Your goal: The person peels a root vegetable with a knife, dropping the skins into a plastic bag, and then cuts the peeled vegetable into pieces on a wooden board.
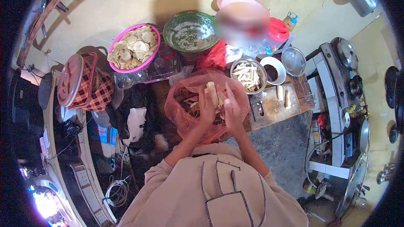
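Over an open red translucent plastic bag [179, 120], both my hands are held close together. My left hand [205, 108] is closed around a pale, long peeled piece [211, 89], perhaps a root, which points upward. Facing it, my right hand [232, 111] has its fingers bent beside the piece; what they grip is too small to make out. Brownish and pale peelings [192, 104] lie inside the bag. To the right, a metal bowl [263, 85] contains pale cut sticks [246, 75]. Two pale peeled pieces [280, 93] rest on a wooden cutting board [269, 109].
A pink basin [112, 62] full of round slices and a green basin [169, 33] with white residue stand at the back. A white bowl [281, 69] sits by the metal bowl. A checked basket [103, 92] is at left, a gas stove [332, 67] at right.
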Available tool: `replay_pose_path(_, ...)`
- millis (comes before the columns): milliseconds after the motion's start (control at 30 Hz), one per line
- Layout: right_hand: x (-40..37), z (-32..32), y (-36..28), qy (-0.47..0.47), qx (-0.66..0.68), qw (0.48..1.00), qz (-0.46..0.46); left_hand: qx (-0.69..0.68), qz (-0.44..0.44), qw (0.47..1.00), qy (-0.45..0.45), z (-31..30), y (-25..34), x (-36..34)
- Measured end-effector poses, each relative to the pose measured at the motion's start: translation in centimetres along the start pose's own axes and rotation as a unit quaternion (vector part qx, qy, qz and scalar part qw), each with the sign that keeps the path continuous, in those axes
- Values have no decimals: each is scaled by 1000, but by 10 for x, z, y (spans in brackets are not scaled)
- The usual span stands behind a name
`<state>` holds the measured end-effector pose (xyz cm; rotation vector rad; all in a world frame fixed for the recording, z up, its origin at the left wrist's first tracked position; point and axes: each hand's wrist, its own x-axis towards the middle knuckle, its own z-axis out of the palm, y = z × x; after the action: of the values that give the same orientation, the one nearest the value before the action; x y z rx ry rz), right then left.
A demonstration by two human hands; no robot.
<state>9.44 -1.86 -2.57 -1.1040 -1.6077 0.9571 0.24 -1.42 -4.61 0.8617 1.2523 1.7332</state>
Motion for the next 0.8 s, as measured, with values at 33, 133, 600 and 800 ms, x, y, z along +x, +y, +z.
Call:
replay_pose_path(33,-1,2,-1,-12,-42,998,-34,-23,-30,999,-15,-2,-2,0)
replay_pose_path(133,-1,1,-16,-48,37,998,-11,38,53,998,-19,-4,-11,2)
replay_pose_path(600,-9,12,-23,-6,222,963,150,103,135,985,-38,-1,6,0)
replay_pose_path(800,-7,8,-33,5,293,920,260,86,113,990,-19,-5,-6,2)
